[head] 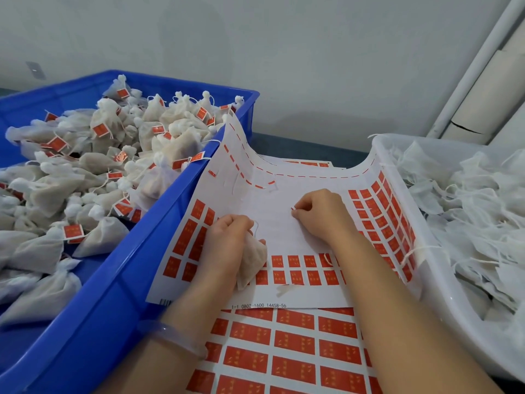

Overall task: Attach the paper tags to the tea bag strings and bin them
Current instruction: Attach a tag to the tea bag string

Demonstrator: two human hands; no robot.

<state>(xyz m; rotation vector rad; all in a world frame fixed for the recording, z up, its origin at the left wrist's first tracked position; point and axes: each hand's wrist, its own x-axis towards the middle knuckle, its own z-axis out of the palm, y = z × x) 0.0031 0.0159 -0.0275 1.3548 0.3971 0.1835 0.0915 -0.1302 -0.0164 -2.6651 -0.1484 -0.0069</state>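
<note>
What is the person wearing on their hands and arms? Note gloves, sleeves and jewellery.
Both the left hand and right hand are bare, with no gloves or visible rings. No sleeves show along either arm. A clear, pale bangle circles the left wrist; the right wrist carries nothing.

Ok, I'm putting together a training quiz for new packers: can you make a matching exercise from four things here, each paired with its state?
Things:
1. blue bin
2. white tub
3. left hand
4. right hand

States:
a. pinches a red tag
b. contains untagged bags
c. grips a tea bag
d. contains tagged bags

Pairs: 1-d, 2-b, 3-c, 4-a
</note>
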